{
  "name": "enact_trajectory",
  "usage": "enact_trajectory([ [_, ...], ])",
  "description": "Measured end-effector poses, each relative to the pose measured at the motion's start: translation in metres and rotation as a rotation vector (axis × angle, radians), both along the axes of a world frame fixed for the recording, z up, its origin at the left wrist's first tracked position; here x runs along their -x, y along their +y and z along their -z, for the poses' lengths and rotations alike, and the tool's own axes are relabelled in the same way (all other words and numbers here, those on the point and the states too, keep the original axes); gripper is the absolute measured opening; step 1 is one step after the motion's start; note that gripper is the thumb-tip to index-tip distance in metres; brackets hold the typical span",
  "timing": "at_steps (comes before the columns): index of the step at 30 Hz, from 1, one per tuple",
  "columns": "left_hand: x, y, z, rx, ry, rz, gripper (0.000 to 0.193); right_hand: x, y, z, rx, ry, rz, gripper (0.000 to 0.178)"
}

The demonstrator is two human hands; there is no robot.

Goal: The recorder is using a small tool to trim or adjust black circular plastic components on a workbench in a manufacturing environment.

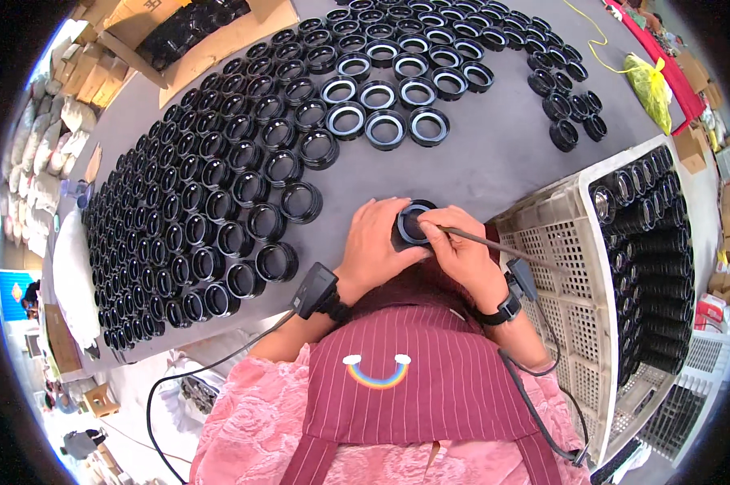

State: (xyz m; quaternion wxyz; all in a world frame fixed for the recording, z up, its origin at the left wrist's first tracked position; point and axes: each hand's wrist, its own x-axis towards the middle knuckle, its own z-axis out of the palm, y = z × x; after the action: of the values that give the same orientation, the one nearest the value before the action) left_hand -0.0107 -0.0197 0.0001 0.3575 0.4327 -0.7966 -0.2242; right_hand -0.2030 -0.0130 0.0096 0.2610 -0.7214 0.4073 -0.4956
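Note:
My left hand (375, 245) curls around the side of a black ring (403, 221) with a pale blue-grey inner rim. It holds the ring tilted at the table's near edge, in front of my apron. Between the thumb and fingers of my right hand (467, 257) is a thin dark stick-like tool (501, 244). Its long end points off to the right, and its working tip is at the ring's inside, partly hidden by my fingers. Just beyond my hands stand similar pale-rimmed rings (385, 144) on the grey table (470, 158).
Many plain black rings (240, 190) stand in rows across the left and far table. At my right, a pale plastic crate (571, 299) holds stacked black rings. A cardboard box (219, 61) stands far left, a yellow bag (648, 93) far right. Cables run from both wrist devices.

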Motion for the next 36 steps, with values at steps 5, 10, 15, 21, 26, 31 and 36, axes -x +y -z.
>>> enact_trajectory([
  [5, 0.006, 0.001, 0.001, 0.016, 0.062, -0.051, 0.065, -0.001, 0.001, -0.019, 0.021, 0.104, 0.112, 0.005],
  [10, 0.003, 0.000, 0.001, -0.022, 0.062, -0.042, 0.067, 0.004, 0.001, -0.038, -0.074, 0.413, 0.195, 0.013],
  [15, 0.003, -0.001, -0.002, -0.026, 0.057, -0.044, 0.068, -0.001, -0.002, -0.046, -0.121, 0.507, 0.171, 0.017],
  [21, 0.009, -0.001, 0.004, -0.013, 0.043, -0.046, 0.070, -0.002, 0.000, -0.006, -0.389, 0.004, 0.085, 0.015],
  [26, 0.010, -0.005, 0.006, 0.084, -0.027, -0.014, 0.074, 0.001, 0.018, 0.006, -0.238, -0.377, 0.145, 0.012],
  [31, 0.028, -0.034, -0.027, -0.026, 0.001, 0.044, 0.073, 0.028, 0.067, -0.007, -0.309, -0.469, 0.296, 0.014],
  [36, 0.105, -0.082, -0.045, 0.037, -0.342, 0.134, 0.081, 0.046, 0.091, 0.015, -0.363, -0.445, 0.329, 0.013],
])
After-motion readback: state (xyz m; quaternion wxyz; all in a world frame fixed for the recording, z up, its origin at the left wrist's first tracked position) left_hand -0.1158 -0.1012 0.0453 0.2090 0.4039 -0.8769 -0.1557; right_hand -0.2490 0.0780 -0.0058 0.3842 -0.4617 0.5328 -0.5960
